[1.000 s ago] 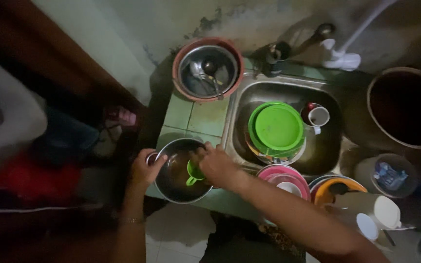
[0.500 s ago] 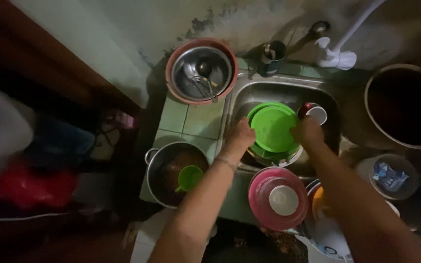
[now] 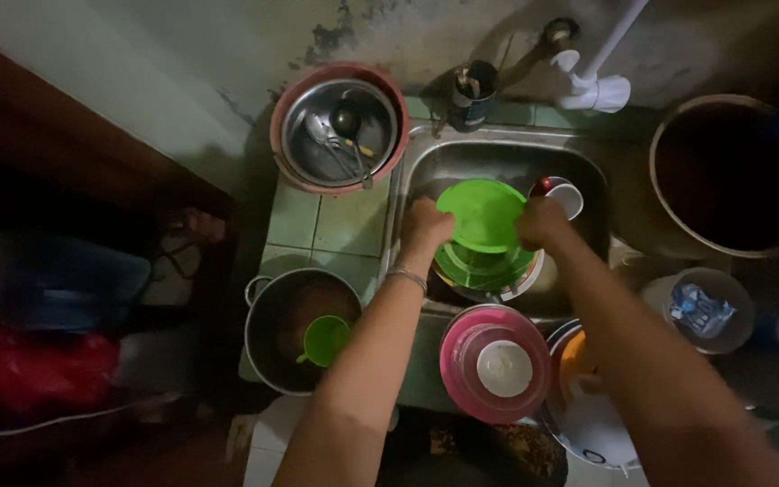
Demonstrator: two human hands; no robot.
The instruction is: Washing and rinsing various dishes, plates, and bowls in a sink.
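Hands: both are closed on opposite edges of a green plate; the left hand is clamped on its left rim and the right hand on its right rim, the fingers curled over the edge.
Green plate: it is held tilted just above a stack of dishes inside the sink, near the sink's middle.
Grip advice: a wet rim is judged likely to slip, so an even hold on both sides is advised, with the plate kept low over the stack.
Pink bowl: it is seen nearest the viewer, on the front ledge between the two forearms, with a white round lid inside it.
Steel pot: it is set on the tiled counter at lower left; a small green cup lies within it.
Clear tub: it stands to the right of the sink.
Sink: a steel basin; a white cup rests in it just beside the right hand.
Steel bowl: it is nested in a reddish basin beyond the counter tiles, with spoons lying in it.
Dark bucket: it is placed at far right.
Tap and white pipe: they are fixed at the stained wall, farthest back.
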